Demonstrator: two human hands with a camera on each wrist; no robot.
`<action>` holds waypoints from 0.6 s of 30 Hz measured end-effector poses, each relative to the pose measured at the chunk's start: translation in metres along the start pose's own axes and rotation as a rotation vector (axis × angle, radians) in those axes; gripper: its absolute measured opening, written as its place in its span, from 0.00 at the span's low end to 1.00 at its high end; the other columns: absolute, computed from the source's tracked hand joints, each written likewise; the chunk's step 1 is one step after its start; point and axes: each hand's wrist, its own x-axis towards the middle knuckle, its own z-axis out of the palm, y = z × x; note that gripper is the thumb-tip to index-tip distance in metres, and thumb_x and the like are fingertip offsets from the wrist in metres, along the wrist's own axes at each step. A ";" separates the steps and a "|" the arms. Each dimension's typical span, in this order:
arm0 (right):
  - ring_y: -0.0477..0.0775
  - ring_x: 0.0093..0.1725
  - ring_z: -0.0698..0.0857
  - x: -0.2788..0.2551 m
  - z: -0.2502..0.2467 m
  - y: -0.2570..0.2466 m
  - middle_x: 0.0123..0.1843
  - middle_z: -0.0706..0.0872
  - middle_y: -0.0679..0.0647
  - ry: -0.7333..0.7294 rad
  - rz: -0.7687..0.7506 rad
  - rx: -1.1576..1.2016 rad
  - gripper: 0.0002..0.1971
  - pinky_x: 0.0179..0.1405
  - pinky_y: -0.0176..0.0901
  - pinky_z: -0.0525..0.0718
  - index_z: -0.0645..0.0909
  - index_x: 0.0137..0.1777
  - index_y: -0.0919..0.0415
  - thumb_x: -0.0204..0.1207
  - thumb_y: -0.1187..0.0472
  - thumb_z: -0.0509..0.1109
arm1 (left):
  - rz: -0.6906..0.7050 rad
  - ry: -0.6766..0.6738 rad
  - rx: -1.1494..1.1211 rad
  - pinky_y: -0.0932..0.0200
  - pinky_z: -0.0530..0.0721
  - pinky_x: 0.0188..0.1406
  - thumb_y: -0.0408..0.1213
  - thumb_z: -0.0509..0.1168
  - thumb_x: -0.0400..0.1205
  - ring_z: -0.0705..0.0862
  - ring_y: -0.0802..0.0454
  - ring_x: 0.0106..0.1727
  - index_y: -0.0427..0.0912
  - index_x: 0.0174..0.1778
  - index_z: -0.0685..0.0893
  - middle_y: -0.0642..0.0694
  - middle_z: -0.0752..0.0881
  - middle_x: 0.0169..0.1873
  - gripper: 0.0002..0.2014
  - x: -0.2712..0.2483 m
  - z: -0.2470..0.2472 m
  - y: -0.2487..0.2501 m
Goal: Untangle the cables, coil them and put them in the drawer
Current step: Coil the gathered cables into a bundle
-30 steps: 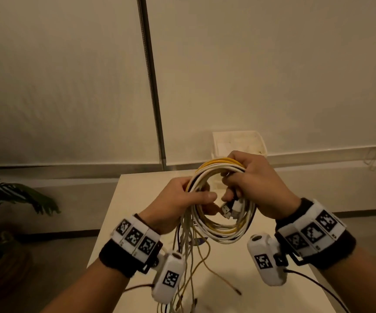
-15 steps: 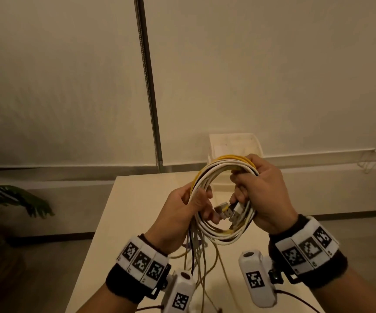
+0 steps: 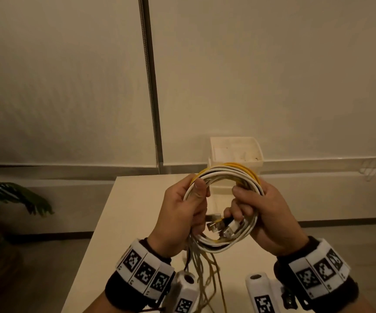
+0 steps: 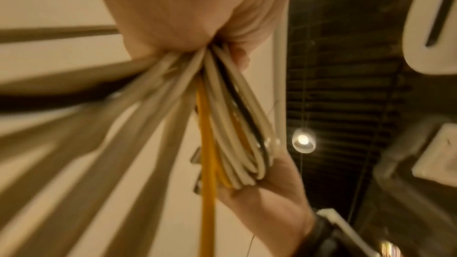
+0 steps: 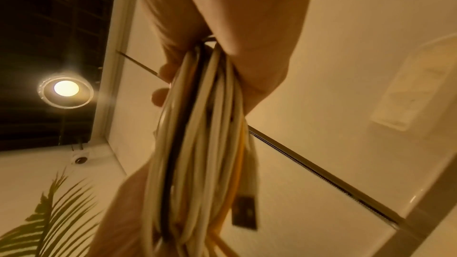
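A round coil of white, yellow and black cables (image 3: 225, 172) is held up in front of me over the table. My left hand (image 3: 182, 213) grips its left side, thumb pressed across the strands. The right hand (image 3: 261, 211) grips the coil's right side, fingers curled through the loop. Several metal USB plugs (image 3: 218, 227) stick out inside the loop. Loose cable ends (image 3: 207, 274) hang from the left hand toward the table. The left wrist view has the cables (image 4: 230, 124) fanning from the left palm (image 4: 173, 17); the right wrist view has the bundle (image 5: 197, 144) and a plug (image 5: 245, 212).
A white drawer unit (image 3: 235, 152) with its top drawer open stands at the back of the pale table (image 3: 126, 222), right behind the coil. A metal pole (image 3: 152, 86) runs up the wall. A potted plant (image 3: 6, 199) sits on the floor at left.
Both hands have drawn closer to me and turned the coil; the left hand shifted its grip up along the coil's left side. The loose ends now hang shorter below.
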 end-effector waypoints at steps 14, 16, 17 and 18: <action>0.54 0.17 0.75 0.001 -0.001 -0.044 0.20 0.72 0.58 -0.209 0.283 -0.472 0.09 0.35 0.55 0.87 0.81 0.40 0.67 0.64 0.63 0.75 | 0.105 -0.238 0.567 0.74 0.70 0.22 0.45 0.60 0.83 0.72 0.64 0.19 0.44 0.44 0.80 0.60 0.76 0.21 0.10 0.006 0.003 0.026; 0.49 0.13 0.63 0.001 0.008 -0.039 0.18 0.63 0.53 -0.079 0.234 -0.368 0.04 0.21 0.41 0.76 0.81 0.35 0.64 0.61 0.66 0.73 | 0.085 -0.229 0.488 0.65 0.77 0.24 0.45 0.63 0.83 0.75 0.59 0.23 0.40 0.45 0.82 0.53 0.77 0.23 0.11 0.010 0.000 0.028; 0.48 0.13 0.60 0.001 0.010 -0.036 0.17 0.60 0.51 -0.024 0.214 -0.306 0.03 0.17 0.37 0.70 0.81 0.35 0.64 0.60 0.68 0.71 | 0.104 -0.200 0.472 0.60 0.81 0.28 0.45 0.65 0.82 0.79 0.55 0.28 0.39 0.47 0.84 0.47 0.81 0.27 0.11 0.011 -0.001 0.026; 0.47 0.12 0.58 0.001 0.012 -0.033 0.17 0.59 0.50 0.018 0.199 -0.257 0.05 0.16 0.34 0.66 0.80 0.37 0.66 0.60 0.69 0.70 | 0.120 -0.165 0.459 0.55 0.85 0.35 0.46 0.68 0.80 0.83 0.50 0.34 0.39 0.51 0.86 0.41 0.85 0.34 0.13 0.010 -0.003 0.022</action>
